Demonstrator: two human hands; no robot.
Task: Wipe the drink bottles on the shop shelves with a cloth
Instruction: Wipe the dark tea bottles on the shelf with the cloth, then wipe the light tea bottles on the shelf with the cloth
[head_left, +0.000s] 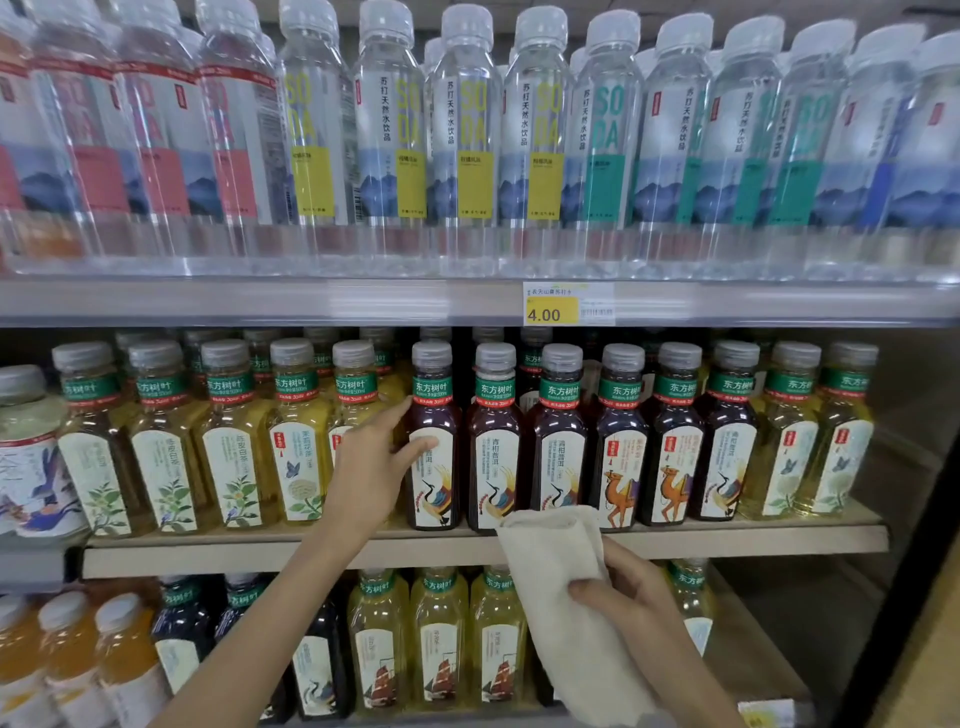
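On the middle shelf (727, 540) stands a row of tea bottles with grey caps and green neck bands. My left hand (371, 467) reaches to a dark tea bottle (434, 483) near the row's middle, fingers spread, thumb and forefinger touching its label and shoulder, not closed around it. My right hand (631, 592) is lower, in front of the shelf edge, and grips a cream cloth (566, 603) that hangs down from it. The cloth touches no bottle.
Clear soda water bottles (462, 135) fill the top shelf, above a yellow 4.00 price tag (553, 310). Pale yellow tea bottles (234, 457) stand left of the dark ones. Yellow, dark and orange drinks fill the bottom shelf (441, 649). A dark frame runs down the right side.
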